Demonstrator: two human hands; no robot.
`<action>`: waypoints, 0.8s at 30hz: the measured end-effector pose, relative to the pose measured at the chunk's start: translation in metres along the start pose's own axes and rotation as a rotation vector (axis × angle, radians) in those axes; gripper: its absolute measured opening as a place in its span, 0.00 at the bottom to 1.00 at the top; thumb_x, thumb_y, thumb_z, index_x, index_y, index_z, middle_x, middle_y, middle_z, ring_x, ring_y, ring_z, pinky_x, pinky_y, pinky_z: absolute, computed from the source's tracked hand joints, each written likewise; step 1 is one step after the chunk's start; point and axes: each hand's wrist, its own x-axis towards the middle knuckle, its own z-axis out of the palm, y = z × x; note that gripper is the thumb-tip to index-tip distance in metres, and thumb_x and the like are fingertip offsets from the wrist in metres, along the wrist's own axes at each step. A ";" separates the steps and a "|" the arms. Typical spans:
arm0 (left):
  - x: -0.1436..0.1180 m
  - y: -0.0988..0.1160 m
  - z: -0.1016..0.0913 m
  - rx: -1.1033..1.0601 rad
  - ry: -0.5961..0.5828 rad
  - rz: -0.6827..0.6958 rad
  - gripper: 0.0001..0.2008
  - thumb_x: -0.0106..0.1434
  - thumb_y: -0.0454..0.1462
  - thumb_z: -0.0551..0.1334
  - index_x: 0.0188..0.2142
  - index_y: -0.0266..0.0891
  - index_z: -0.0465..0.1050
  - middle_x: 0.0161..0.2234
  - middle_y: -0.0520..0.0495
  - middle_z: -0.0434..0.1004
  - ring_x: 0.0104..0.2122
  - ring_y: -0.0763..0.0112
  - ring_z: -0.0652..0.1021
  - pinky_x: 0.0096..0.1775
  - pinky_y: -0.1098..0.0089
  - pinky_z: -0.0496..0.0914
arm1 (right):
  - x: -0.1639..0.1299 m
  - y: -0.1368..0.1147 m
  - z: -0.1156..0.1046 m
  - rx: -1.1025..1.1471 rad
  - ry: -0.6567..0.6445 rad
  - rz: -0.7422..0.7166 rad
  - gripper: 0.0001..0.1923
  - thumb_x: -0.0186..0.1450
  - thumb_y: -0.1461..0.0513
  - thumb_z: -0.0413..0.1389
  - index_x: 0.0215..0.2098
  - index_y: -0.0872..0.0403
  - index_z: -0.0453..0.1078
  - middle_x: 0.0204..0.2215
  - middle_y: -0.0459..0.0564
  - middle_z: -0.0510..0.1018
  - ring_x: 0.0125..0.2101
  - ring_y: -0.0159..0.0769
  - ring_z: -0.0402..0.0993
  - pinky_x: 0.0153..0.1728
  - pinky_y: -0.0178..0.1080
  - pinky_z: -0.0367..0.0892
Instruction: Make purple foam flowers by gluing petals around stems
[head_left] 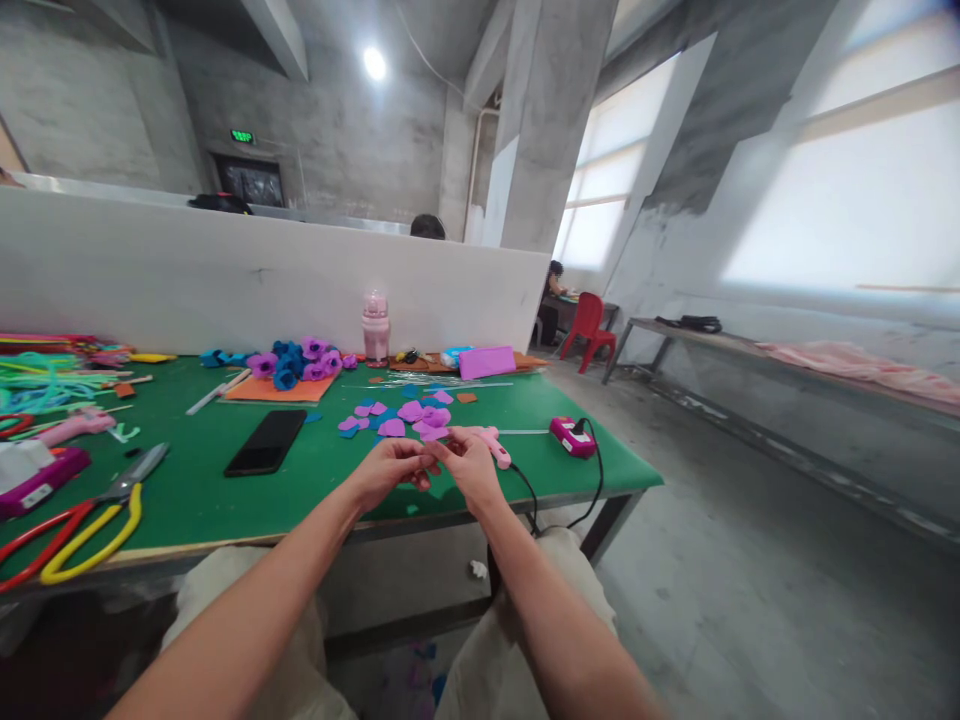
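My left hand [391,470] and my right hand [469,465] meet over the front of the green table, fingertips pinched together. A purple paper flower [433,420] shows just beyond the fingertips and seems held between both hands; the fingers hide its lower part. Loose purple petals [392,428] and blue paper pieces [350,432] lie beyond my hands. Beside my right hand rests a pink glue gun [496,448], its black cord hanging over the table edge.
A black phone [266,442] and red-and-yellow-handled scissors [112,510] lie left. Finished purple and blue flowers [289,365] sit on orange paper [247,388]. A pink bottle [376,328] stands by the white partition [150,270]. A magenta power socket [573,437] is at right.
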 end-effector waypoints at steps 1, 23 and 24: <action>0.000 0.000 0.001 0.011 0.004 0.015 0.15 0.50 0.44 0.68 0.28 0.32 0.75 0.23 0.48 0.76 0.21 0.76 0.74 0.27 0.74 0.67 | 0.000 0.002 0.000 -0.025 -0.001 -0.002 0.11 0.53 0.55 0.61 0.27 0.56 0.73 0.18 0.44 0.72 0.18 0.29 0.64 0.21 0.33 0.60; -0.022 0.045 -0.007 1.172 0.460 1.014 0.13 0.55 0.30 0.62 0.40 0.43 0.72 0.39 0.46 0.71 0.40 0.66 0.71 0.42 0.62 0.68 | -0.005 0.003 0.005 -0.500 0.110 -0.126 0.11 0.59 0.57 0.55 0.27 0.55 0.76 0.18 0.43 0.74 0.18 0.28 0.60 0.22 0.32 0.54; -0.022 0.044 -0.007 1.173 0.462 1.019 0.13 0.55 0.30 0.62 0.40 0.43 0.72 0.39 0.47 0.70 0.40 0.66 0.71 0.42 0.62 0.68 | -0.005 0.002 0.005 -0.497 0.099 -0.128 0.12 0.59 0.57 0.55 0.27 0.55 0.76 0.17 0.43 0.73 0.18 0.28 0.60 0.22 0.32 0.54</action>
